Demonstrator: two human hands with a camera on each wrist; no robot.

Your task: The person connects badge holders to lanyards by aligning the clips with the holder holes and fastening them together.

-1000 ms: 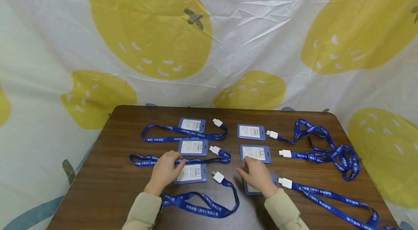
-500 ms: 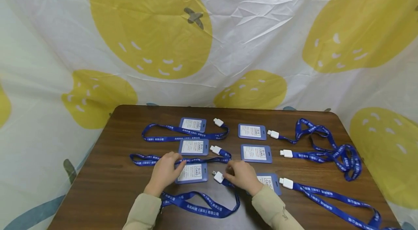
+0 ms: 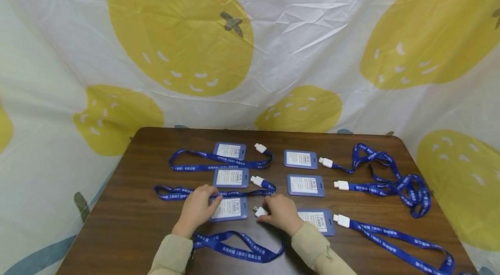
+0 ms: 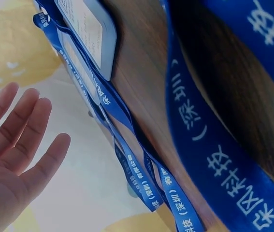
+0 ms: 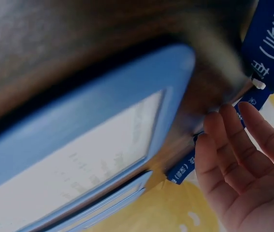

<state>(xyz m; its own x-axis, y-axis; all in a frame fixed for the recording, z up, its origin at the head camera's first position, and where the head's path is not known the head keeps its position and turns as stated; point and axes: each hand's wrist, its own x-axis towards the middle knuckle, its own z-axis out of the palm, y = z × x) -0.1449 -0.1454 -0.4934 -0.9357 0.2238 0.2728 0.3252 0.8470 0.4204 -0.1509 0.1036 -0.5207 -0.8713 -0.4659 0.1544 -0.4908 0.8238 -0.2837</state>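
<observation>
My left hand (image 3: 198,205) is at the left edge of the lower-left blue card holder (image 3: 233,209), fingertips over a blue printed lanyard (image 3: 172,196); whether they touch is unclear. In the left wrist view that hand (image 4: 16,150) has its fingers spread and holds nothing. My right hand (image 3: 283,214) is at the white plastic end fitting (image 3: 260,211) of the front-left lanyard (image 3: 244,253), with thumb and forefinger on either side of it. The right wrist view shows that hand's fingers (image 5: 238,140) extended, gently bent. Contact with the fitting is hard to tell.
Another card holder (image 3: 318,222) lies just right of my right hand. Further holders (image 3: 305,185) sit in two columns behind. More lanyards with white ends (image 3: 341,185) lie along the right side. A fruit-print curtain (image 3: 218,110) hangs behind the wooden table (image 3: 117,223).
My right hand has moved left from the right-hand card holders to the white fitting of the front-left lanyard. My left hand has stayed almost in place.
</observation>
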